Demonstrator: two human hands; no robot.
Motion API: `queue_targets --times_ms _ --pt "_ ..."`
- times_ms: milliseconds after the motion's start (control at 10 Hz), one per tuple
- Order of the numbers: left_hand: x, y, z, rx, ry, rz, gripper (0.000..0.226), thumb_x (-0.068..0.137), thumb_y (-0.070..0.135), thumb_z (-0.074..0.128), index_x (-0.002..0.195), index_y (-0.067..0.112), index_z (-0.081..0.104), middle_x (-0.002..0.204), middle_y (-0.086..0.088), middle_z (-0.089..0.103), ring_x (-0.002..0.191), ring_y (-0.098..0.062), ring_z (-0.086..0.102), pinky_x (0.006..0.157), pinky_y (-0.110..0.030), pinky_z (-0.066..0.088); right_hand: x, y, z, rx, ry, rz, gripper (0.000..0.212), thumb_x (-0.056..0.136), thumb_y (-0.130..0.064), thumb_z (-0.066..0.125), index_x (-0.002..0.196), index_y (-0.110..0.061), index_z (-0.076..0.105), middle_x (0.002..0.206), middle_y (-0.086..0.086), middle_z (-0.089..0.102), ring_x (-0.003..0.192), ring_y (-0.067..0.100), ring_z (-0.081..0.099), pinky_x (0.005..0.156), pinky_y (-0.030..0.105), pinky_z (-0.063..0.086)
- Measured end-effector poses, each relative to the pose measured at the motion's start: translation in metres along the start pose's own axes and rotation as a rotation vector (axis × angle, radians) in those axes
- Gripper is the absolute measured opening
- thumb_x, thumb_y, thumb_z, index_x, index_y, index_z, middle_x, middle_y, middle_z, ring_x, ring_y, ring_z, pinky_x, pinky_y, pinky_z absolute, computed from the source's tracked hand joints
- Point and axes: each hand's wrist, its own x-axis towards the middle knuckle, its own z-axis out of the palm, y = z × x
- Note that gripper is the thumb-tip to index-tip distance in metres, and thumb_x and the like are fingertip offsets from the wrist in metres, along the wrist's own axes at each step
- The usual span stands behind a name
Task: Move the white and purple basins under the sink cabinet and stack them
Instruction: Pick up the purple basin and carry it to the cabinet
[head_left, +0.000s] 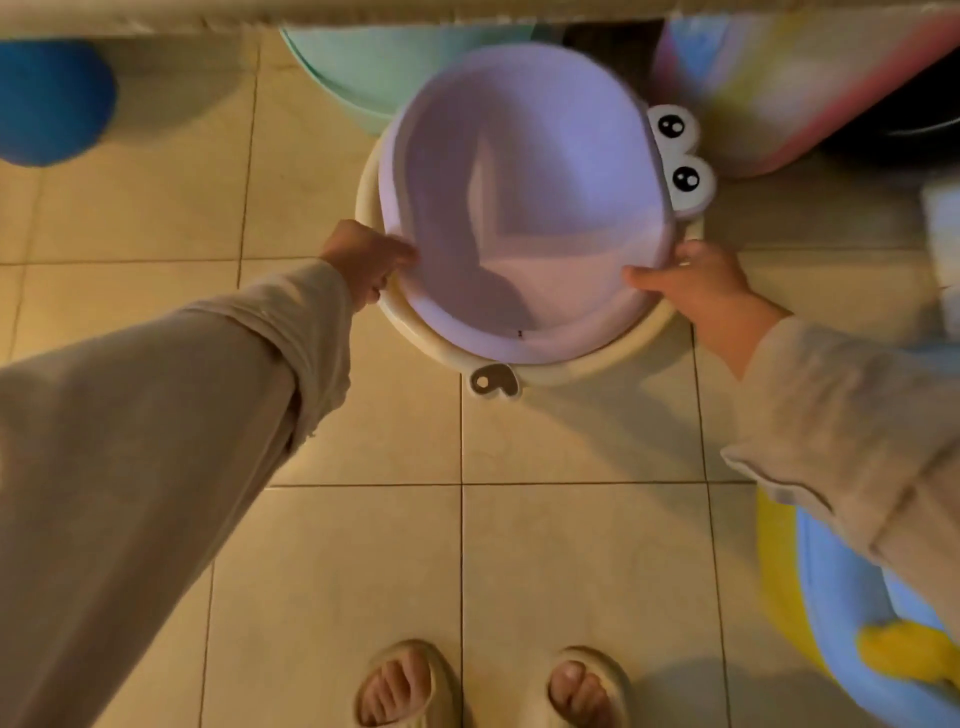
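Observation:
The purple basin lies tilted inside the white basin, which stands on the tiled floor just in front of the cabinet's edge. Cartoon eyes stick up at the purple basin's far right rim. A small hanging tab juts from the white basin's near rim. My left hand grips the purple basin's left rim. At the right rim, my right hand holds the same basin, thumb on top. The white basin's inside is hidden by the purple one.
A green basin sits behind, partly under the cabinet edge. A blue round object is at far left. A pink-rimmed colourful tub leans at the right. A blue and yellow item lies near right. My slippered feet stand below.

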Motion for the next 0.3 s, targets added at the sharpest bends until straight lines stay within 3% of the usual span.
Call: queue_targets --times_ms 100,300 --pt "0.009 -0.004 0.002 -0.036 0.015 0.007 0.025 0.076 0.01 0.062 0.059 0.012 0.044 0.057 -0.004 0.038 0.045 -0.017 0.029 0.037 -0.017 0.025 -0.005 0.005 0.012 -0.074 0.089 0.004 0.057 0.07 -0.037 0.077 0.114 -0.002 0.065 0.123 0.015 0.065 0.112 0.029 0.059 0.078 0.024 0.036" --pt "0.007 0.001 0.018 0.148 0.063 0.069 0.024 0.083 0.009 0.051 0.06 0.011 0.046 0.048 -0.004 0.051 0.045 -0.018 0.043 0.032 -0.018 0.036 -0.02 0.002 0.005 0.01 0.104 0.04 0.055 0.075 -0.024 0.075 0.122 -0.002 0.058 0.122 0.017 0.063 0.107 0.03 0.06 0.088 0.035 0.046"
